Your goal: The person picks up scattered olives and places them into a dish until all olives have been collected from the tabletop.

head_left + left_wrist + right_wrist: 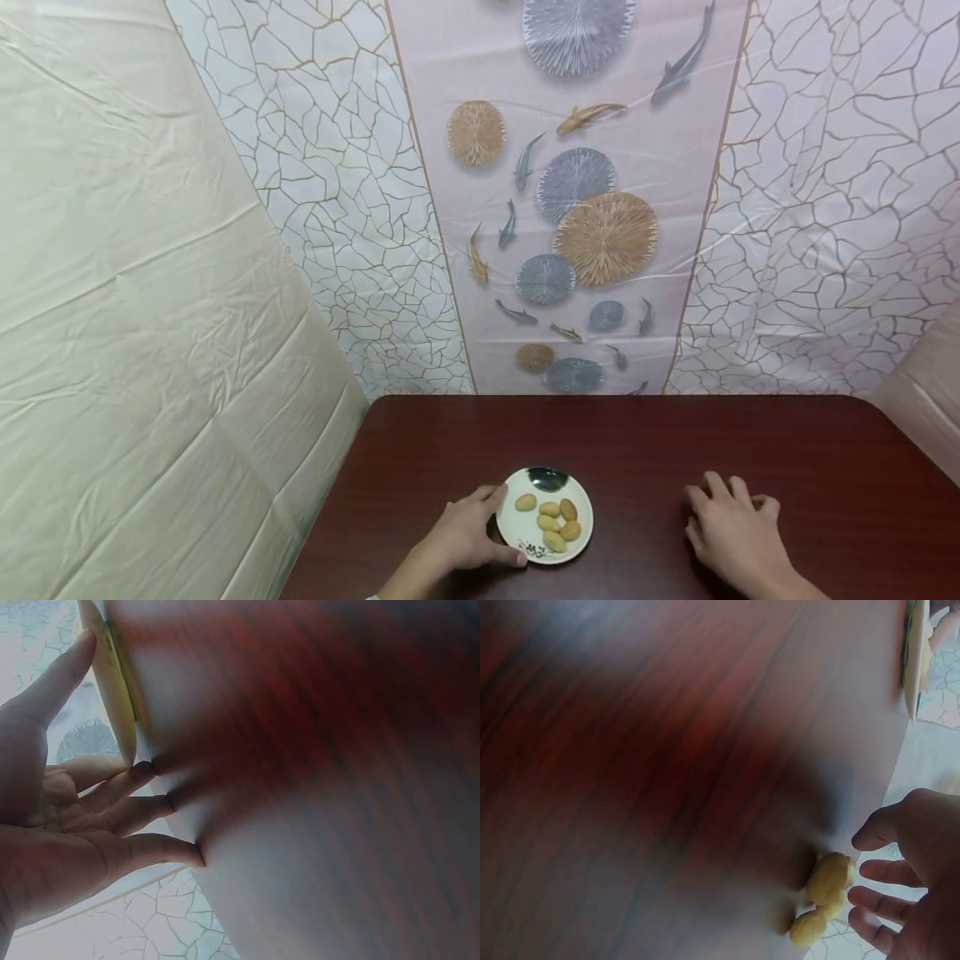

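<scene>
A white plate point(514, 529) with a dark patch and a small floral print sits on the table. Several small yellowish-brown oval pieces point(555, 542), like small potatoes or nuts, lie on it. My left hand point(467, 529) holds the plate's left side, thumb at the near rim and index finger at the farther rim; in the left wrist view the other fingertips touch the table. To the right, my right hand point(738, 529) hovers low with bent, spread fingers. Beside its fingertips the right wrist view shows several more oval pieces point(828, 877), which the hand hides from the head view.
The dark reddish-brown table point(637, 450) has rounded far corners. Behind it hangs a patterned cloth point(592, 333) with fish and round leaf shapes. A pale creased cloth point(150, 333) hangs along the left side, and another stands at the right edge.
</scene>
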Tool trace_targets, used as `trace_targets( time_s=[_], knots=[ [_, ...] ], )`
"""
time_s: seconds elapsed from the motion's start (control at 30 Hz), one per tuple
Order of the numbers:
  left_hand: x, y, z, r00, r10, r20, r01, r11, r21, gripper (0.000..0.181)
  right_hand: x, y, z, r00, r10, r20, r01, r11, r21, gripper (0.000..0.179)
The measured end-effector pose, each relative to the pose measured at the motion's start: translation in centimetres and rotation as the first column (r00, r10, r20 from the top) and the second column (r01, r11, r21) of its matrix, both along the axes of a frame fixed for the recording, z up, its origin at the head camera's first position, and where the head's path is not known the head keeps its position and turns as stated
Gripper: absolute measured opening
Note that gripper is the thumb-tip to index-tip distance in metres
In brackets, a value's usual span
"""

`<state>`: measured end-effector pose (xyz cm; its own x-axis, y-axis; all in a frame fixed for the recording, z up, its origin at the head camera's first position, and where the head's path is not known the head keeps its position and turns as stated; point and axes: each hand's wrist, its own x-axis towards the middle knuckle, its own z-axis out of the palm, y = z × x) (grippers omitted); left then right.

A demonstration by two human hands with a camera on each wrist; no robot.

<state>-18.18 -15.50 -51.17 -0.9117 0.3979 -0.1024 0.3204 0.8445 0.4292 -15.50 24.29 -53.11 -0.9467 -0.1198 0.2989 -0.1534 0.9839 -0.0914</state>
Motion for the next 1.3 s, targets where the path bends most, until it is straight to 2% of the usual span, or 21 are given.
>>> trace_targets(
  time_s=[0.23, 0.4, 0.73, 1.1, 1.3],
  knots=[
    [-0.1, 0.0, -0.1, 1.0, 0.001, 0.005, -0.001, 1.0, -0.002, 0.115, 0.0, 0.3, -0.4, 1.0, 0.01, -0.01, -0.01, 1.0, -0.006, 0.024],
    [0.0, 0.0, 0.0, 1.0, 0.002, 0.009, -0.002, 1.0, 0.002, 0.115, -0.1, 0.5, -0.7, 1.0, 0.008, -0.02, -0.009, 1.0, -0.009, 0.026],
    [0.0, 0.0, 0.0, 1.0, 0.01, 0.014, -0.01, 1.0, 0.0, 0.113, -0.1, -0.2, -0.6, 0.998, 0.039, -0.045, -0.04, 0.999, -0.016, 0.021],
    [-0.1, -0.1, -0.1, 1.0, 0.008, 0.02, -0.009, 1.0, 0.009, 0.115, 0.4, -2.2, 0.6, 0.994, 0.077, -0.074, -0.081, 0.996, -0.047, 0.026],
    [-0.1, -0.1, -0.2, 0.999, 0.024, 0.042, -0.024, 1.0, 0.007, 0.118, 0.7, -4.0, 1.4, 0.987, 0.132, -0.094, -0.139, 0.987, -0.08, 0.024]
  ],
)
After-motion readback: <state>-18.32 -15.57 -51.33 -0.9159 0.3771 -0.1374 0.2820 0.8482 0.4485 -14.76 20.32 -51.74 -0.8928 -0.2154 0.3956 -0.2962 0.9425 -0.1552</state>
